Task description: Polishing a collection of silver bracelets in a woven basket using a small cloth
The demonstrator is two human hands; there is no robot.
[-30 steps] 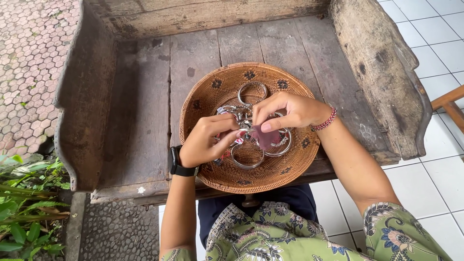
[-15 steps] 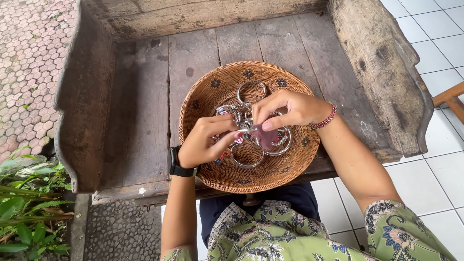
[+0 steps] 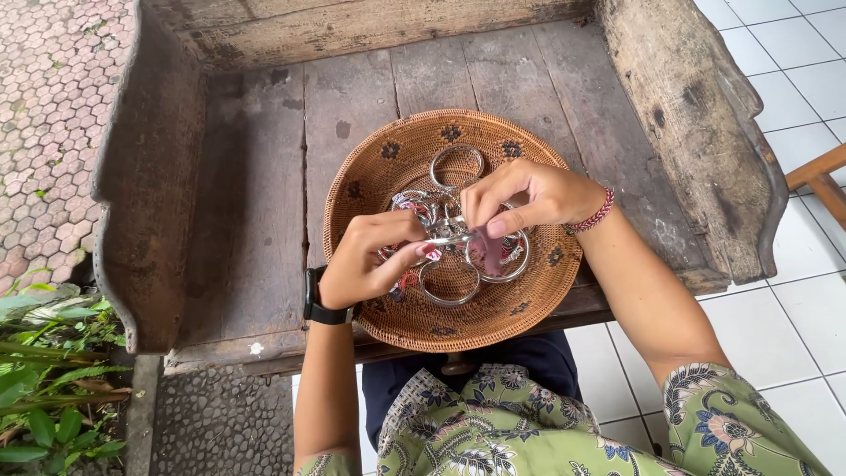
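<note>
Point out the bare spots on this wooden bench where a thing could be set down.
Free: the planks left of the woven basket, up to the bench's left side wall, and the strip behind the basket below the backrest. Right of it, a narrower patch. Crowded: the basket's middle, where the left hand and right hand work the metal rings.

Left arm: we reach it forward, bare, forearm nearly straight.
Left hand point(image 3: 368, 263): we curl the fingers inward, thumb pressing toward the fingertips in a pinch.
Right arm: we bend it in from the right.
Right hand point(image 3: 522, 196): knuckles up, fingers pinched downward, close beside our left.
</note>
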